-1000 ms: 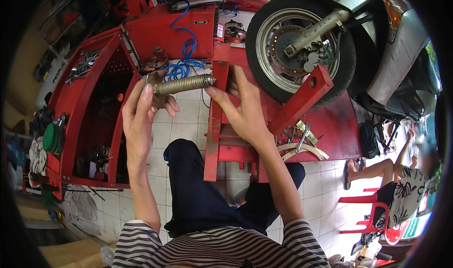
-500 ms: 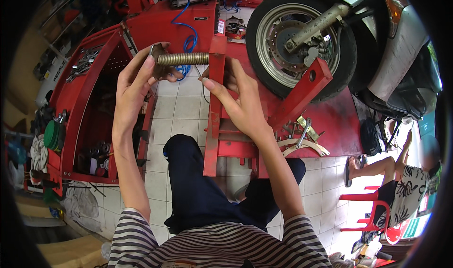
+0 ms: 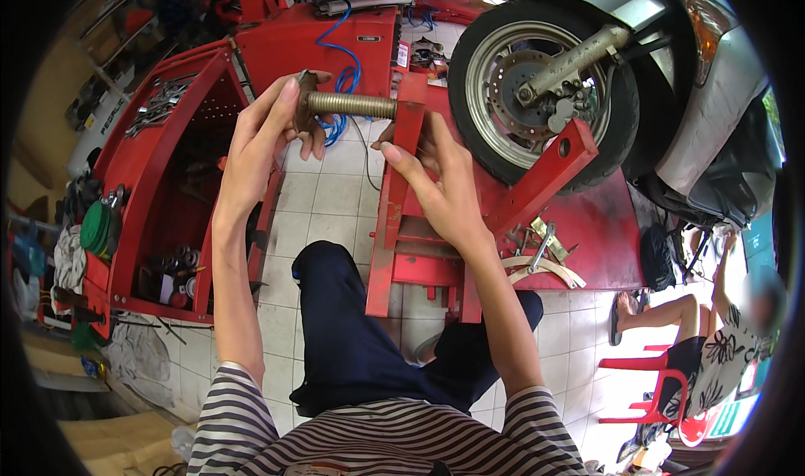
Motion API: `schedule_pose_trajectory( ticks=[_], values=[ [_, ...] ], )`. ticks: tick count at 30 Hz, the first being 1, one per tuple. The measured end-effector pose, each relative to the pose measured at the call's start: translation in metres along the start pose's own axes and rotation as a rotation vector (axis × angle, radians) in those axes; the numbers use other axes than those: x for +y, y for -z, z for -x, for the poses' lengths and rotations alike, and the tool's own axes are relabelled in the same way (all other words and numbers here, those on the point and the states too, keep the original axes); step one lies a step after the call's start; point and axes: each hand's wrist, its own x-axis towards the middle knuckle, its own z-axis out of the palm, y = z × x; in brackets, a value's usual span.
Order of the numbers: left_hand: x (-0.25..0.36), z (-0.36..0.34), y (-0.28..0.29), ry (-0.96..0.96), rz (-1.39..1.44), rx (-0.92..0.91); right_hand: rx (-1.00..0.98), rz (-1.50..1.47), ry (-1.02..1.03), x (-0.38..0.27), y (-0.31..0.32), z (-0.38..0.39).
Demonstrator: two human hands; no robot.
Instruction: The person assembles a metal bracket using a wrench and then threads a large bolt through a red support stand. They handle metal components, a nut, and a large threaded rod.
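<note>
A thick threaded rod (image 3: 350,104) was held level at the far middle of the scene, just left of the upright post of a red stand (image 3: 401,192). The left hand (image 3: 267,132) was clamped on the rod's left end, fingers wrapped over its dark head, seemingly so that the rod could be steadied or turned. The right hand (image 3: 436,174) was closed around the red post, thumb and forefinger pinched near the point where the rod met it, probably to guide the rod's end into the post. A motorcycle wheel (image 3: 537,82) was seen propped in the stand to the right, and a red tool cabinet (image 3: 168,182) stood open on the left above the tiled floor (image 3: 327,199). Compared with the picture a second earlier, the rod had been raised farther away and brought up against the post, and the left hand had shifted onto its end.
</note>
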Motion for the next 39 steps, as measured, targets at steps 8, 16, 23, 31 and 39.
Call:
schedule_pose_trajectory(
  ticks=[8,16,23,31,39],
  values=[
    [0.007,-0.003,0.01,0.13,-0.08,-0.115,0.008,0.03,0.0,0.001,0.001,-0.001],
    [0.014,-0.005,0.02,-0.174,-0.118,-0.242,-0.003,-0.012,0.007,-0.002,0.001,-0.004],
    [-0.001,-0.01,0.012,-0.282,-0.023,-0.094,-0.05,-0.055,-0.028,0.001,0.003,-0.001],
    [-0.033,-0.012,0.003,-0.554,-0.001,0.039,0.021,-0.22,-0.057,-0.004,-0.01,-0.007],
    [-0.035,-0.007,-0.02,-0.538,0.013,0.202,0.253,-0.271,-0.18,-0.024,-0.03,-0.032]
  ],
)
